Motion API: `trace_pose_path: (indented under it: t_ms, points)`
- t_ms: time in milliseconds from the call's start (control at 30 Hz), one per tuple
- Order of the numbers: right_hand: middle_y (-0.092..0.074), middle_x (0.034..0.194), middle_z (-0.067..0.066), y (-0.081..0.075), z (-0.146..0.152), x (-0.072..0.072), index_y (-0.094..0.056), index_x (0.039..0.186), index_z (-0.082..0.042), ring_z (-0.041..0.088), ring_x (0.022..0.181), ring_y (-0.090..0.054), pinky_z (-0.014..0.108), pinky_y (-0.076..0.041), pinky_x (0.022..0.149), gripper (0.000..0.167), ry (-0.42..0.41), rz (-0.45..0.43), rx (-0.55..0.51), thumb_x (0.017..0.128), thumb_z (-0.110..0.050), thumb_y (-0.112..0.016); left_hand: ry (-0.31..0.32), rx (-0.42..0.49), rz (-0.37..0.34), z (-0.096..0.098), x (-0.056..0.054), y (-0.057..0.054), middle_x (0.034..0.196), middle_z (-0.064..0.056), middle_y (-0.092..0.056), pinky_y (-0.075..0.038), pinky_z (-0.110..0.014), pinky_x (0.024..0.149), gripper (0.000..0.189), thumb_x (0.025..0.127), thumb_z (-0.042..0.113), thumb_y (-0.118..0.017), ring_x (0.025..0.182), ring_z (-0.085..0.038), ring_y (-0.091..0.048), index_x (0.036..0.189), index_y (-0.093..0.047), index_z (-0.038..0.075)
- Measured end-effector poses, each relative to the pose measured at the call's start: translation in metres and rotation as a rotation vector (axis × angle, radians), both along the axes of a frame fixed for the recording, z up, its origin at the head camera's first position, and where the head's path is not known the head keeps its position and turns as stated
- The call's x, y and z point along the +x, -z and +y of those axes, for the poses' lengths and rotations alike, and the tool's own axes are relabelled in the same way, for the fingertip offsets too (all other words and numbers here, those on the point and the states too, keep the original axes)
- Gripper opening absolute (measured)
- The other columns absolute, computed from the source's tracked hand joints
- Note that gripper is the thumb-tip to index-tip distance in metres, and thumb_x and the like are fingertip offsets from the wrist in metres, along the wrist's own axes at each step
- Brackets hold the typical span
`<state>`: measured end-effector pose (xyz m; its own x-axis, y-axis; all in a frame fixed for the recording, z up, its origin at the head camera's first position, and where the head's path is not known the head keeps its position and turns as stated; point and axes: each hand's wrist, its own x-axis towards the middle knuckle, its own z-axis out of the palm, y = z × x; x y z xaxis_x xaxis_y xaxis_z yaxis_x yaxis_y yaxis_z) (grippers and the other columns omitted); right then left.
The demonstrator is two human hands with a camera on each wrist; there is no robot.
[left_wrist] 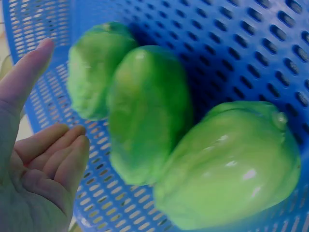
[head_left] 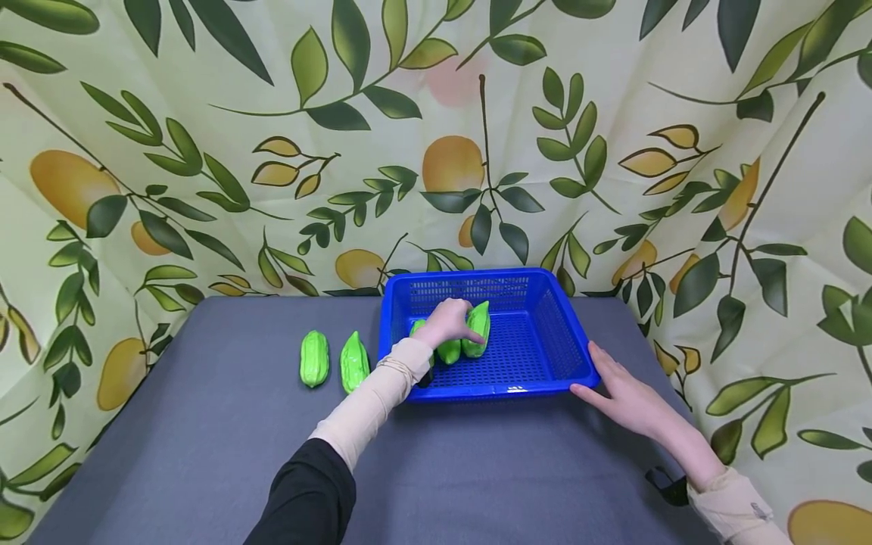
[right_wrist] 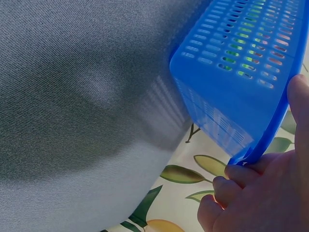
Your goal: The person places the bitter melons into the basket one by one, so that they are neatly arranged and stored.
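Blue basket (head_left: 504, 390): my right hand (head_left: 630, 395) grips its corner; my left hand (head_left: 450, 321), loose, apparently empty, should clear the gourds (left_wrist: 149, 113) gently.

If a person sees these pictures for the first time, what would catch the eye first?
Probably the bright blue basket near the table's far edge, with three green fruits inside, beside the left hand; the right hand holds its near right corner. Next, perhaps, the leaf-printed cloth behind, and two more fruits left of the basket.
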<state>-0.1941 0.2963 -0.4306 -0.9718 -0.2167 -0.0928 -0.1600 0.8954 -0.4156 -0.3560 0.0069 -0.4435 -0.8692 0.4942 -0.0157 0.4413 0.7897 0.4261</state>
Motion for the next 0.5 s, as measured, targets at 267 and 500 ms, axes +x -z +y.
trace_pose_path:
  t_ms: [267,500]
  points:
    - [-0.015,0.154,0.029,0.0,-0.001,0.001,-0.008,0.151,0.002,0.052,0.137,-0.021,0.069,-0.024,0.105,0.097,0.011,-0.008,0.006,0.09,-0.062,-0.049,0.017,0.218,-0.108,-0.003,0.009,-0.027,0.139,-0.012,-0.052,-0.041,-0.033,0.108,0.075,0.077,0.033,-0.079,0.129,-0.024,-0.05,0.137,-0.048,0.001]
    - [-0.014,0.154,0.03,0.0,-0.001,0.0,-0.006,0.151,0.002,0.053,0.137,-0.021,0.07,-0.023,0.105,0.098,0.006,-0.014,0.005,0.09,-0.062,-0.048,0.006,0.365,-0.126,-0.007,0.011,-0.033,0.141,-0.011,-0.051,-0.045,-0.03,0.105,0.072,0.078,0.03,-0.078,0.127,-0.024,-0.052,0.138,-0.047,0.002]
